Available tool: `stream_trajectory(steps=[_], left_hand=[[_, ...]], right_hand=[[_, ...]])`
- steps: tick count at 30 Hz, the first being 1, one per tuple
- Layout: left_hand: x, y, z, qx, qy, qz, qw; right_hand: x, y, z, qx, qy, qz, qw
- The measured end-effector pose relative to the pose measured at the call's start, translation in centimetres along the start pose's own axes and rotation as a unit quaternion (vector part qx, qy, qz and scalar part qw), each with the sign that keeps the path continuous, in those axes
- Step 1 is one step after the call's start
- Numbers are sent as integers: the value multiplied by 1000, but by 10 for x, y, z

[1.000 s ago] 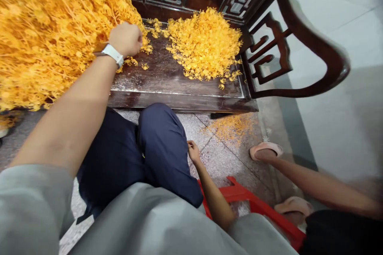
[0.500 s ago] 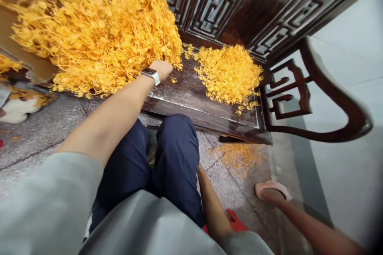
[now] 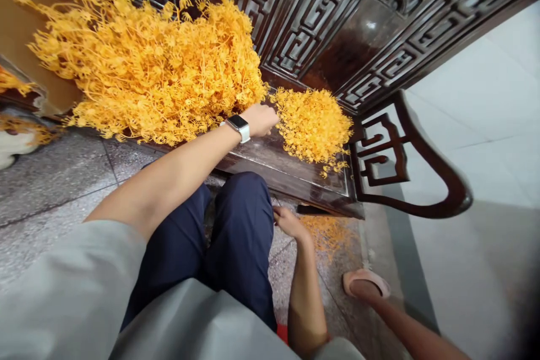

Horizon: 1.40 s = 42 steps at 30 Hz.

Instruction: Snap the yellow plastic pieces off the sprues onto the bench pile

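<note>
Two yellow heaps (image 3: 314,128) on the bench (image 3: 270,156) flank the left hand (image 3: 260,119).

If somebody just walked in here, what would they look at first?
Most likely the big heap of tangled orange-yellow stems, piled across the left part of the dark wooden bench. Next might come the smaller pile of yellow pieces to its right, with the left hand, a pale-strapped watch on its wrist, between the two. Behind them rises the bench's dark carved back.
</note>
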<state>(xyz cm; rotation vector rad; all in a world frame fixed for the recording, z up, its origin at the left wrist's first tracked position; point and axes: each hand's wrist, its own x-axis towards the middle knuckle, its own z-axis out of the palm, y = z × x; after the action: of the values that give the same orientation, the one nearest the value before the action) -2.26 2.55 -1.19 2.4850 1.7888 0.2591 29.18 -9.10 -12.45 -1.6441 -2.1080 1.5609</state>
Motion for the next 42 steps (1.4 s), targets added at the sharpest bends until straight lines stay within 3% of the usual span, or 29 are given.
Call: stream_trajectory(steps=[2, 4, 5, 7, 8, 10, 12, 14, 17, 21, 29, 33, 38, 40, 42], left_hand=[[-1, -19, -10, -13, 67, -50, 996], [-5, -43, -19, -38, 194, -148, 969], [-9, -56, -21, -54, 251, -204, 945], [-21, -80, -20, -84, 320, -289, 898], [-28, -91, -17, -90, 320, -331, 883], [-42, -109, -7, -94, 276, -361, 886], [-54, -121, 3, -93, 249, -360, 894], [-62, -130, 9, -98, 241, -364, 894], [-67, -138, 13, -109, 241, -390, 882], [-65, -140, 17, -100, 245, -403, 876], [-61, -133, 23, -105, 244, -406, 875], [-61, -132, 21, -116, 249, -403, 873], [-59, -134, 24, -86, 224, -428, 871], [-58, -135, 25, -86, 226, -433, 868], [-57, -134, 26, -103, 227, -429, 868]], right_hand=[[8, -33, -28, -10, -59, -45, 997], [26, -77, -45, -43, -76, -134, 987], [41, -101, -49, -69, -52, -182, 979], [83, -153, -46, -122, 92, -269, 951], [109, -178, -41, -113, 183, -299, 930], [164, -224, -27, -72, 304, -321, 894], [211, -260, -13, -83, 341, -320, 880], [240, -283, -3, -111, 320, -312, 888], [256, -292, 3, -153, 289, -327, 886], [263, -290, 7, -162, 329, -363, 857], [259, -311, 14, -221, 328, -334, 855], [260, -312, 13, -234, 276, -295, 884], [265, -301, 6, -131, 206, -347, 906], [262, -297, -2, -94, 177, -338, 919], [257, -298, -11, -121, 173, -320, 923]])
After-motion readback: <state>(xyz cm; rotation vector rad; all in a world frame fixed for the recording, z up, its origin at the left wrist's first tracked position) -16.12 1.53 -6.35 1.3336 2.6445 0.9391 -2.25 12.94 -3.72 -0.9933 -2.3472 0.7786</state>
